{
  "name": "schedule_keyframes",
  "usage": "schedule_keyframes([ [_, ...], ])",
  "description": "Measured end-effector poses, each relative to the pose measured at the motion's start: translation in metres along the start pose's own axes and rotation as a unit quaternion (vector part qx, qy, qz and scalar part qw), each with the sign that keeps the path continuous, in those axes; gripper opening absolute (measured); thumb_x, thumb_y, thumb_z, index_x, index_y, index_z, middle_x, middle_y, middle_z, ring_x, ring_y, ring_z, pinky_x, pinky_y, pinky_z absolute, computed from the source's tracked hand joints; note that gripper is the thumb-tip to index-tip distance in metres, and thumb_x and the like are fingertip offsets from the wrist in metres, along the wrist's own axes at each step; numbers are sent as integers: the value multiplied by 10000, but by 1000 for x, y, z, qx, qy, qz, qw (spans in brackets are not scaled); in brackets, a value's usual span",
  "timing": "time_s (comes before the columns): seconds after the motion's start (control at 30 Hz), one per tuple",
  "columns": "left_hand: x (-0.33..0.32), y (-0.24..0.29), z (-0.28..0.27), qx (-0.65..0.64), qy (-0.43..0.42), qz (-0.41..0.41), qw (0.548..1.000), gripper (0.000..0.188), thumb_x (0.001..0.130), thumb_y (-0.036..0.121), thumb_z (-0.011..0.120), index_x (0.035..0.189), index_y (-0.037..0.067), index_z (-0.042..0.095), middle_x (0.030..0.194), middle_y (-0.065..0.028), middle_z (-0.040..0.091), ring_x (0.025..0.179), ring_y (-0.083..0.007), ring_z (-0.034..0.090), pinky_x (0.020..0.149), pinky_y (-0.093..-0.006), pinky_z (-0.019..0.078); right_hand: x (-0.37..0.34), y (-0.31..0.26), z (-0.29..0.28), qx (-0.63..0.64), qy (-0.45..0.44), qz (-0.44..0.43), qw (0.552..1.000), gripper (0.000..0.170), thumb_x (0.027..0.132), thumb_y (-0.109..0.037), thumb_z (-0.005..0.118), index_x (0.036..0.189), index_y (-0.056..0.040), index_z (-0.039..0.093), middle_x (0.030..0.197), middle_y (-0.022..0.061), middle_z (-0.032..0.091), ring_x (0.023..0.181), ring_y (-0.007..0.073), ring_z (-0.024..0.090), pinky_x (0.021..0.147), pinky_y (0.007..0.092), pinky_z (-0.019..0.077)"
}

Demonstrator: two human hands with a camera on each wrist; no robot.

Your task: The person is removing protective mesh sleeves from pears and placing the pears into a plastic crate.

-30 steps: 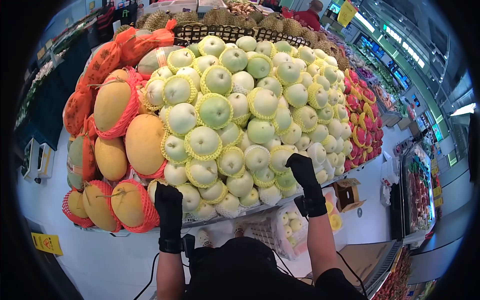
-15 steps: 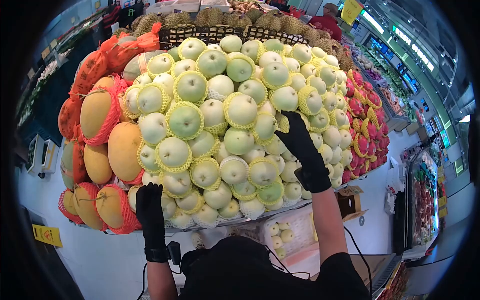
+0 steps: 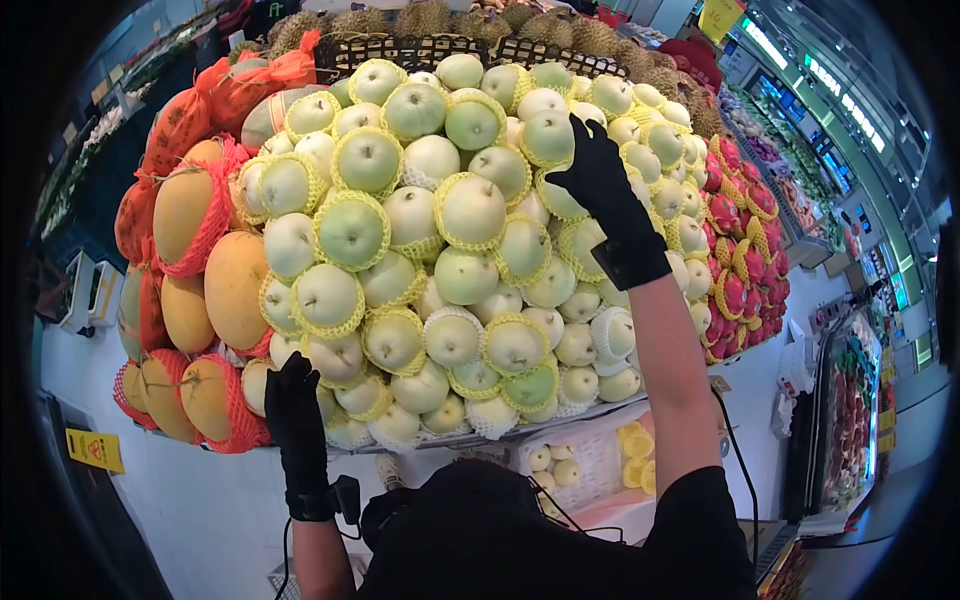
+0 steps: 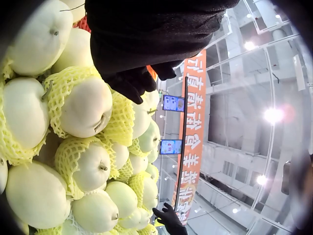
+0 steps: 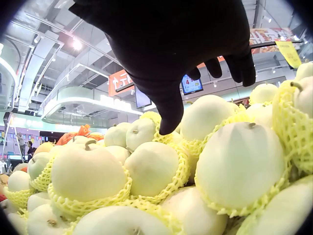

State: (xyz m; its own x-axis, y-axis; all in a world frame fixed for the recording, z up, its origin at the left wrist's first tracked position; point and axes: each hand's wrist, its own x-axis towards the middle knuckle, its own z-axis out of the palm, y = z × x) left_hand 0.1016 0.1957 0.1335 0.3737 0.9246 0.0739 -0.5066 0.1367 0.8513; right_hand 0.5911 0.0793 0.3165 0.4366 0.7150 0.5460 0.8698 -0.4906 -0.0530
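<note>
A big heap of pale green melons [image 3: 472,210], many in yellow foam nets, fills the stand. My right hand [image 3: 605,185], in a black glove, reaches over the upper right of the heap, beside a netted melon [image 3: 548,137]. In the right wrist view this hand [image 5: 181,49] is above the fruit, thumb pointing down, fingers apart and slightly bent, nothing held. My gloved left hand [image 3: 295,405] stays at the front left edge near a pale melon [image 3: 257,385], its fingers loosely bent. The left wrist view shows that hand [image 4: 151,39] beside the heap, holding nothing.
Yellow melons [image 3: 238,290] in red nets and orange bags [image 3: 180,130] lie on the left. Dragon fruit [image 3: 740,255] is heaped on the right. Durians [image 3: 570,45] stand behind a black basket rim [image 3: 410,50]. A crate [image 3: 595,455] with more fruit is below the front edge.
My right hand has moved up and farther over the heap from its front right part, its fingers opening out. The left hand has shifted slightly left along the front edge.
</note>
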Motion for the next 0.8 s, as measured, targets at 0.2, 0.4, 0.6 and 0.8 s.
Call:
schedule_keyframes([
  [0.2,-1,-6,7,50,-53,4,997,201,974,88,480,1139,-6,547,1174,-109,593,1048,-205,583,913,-360,486,32,0,15,14,-33,-25,999,1028,598,-337,877,1456,-200,327,1412,265,366,1211,449,476,1003,568,387],
  [0.4,-12,6,29,147,20,4,989,163,924,-7,531,1087,1,545,1069,-72,575,966,-147,554,859,-281,473,46,3,43,-8,-53,-15,998,1033,559,-273,887,1442,-214,356,1410,240,371,1157,413,533,966,560,434],
  [0.6,-15,11,29,196,46,6,979,158,905,-32,557,1060,-3,556,1019,-47,577,952,-125,553,833,-257,470,52,10,62,15,-24,2,1000,867,569,-163,832,1357,-205,472,1351,187,445,1030,404,603,850,487,523],
  [0.8,-17,16,24,213,21,15,977,185,917,-19,542,1101,-1,543,1090,-79,586,992,-148,551,847,-278,477,55,-2,48,10,-38,54,998,852,543,-160,821,1327,-199,489,1310,179,469,1043,401,595,833,485,524],
])
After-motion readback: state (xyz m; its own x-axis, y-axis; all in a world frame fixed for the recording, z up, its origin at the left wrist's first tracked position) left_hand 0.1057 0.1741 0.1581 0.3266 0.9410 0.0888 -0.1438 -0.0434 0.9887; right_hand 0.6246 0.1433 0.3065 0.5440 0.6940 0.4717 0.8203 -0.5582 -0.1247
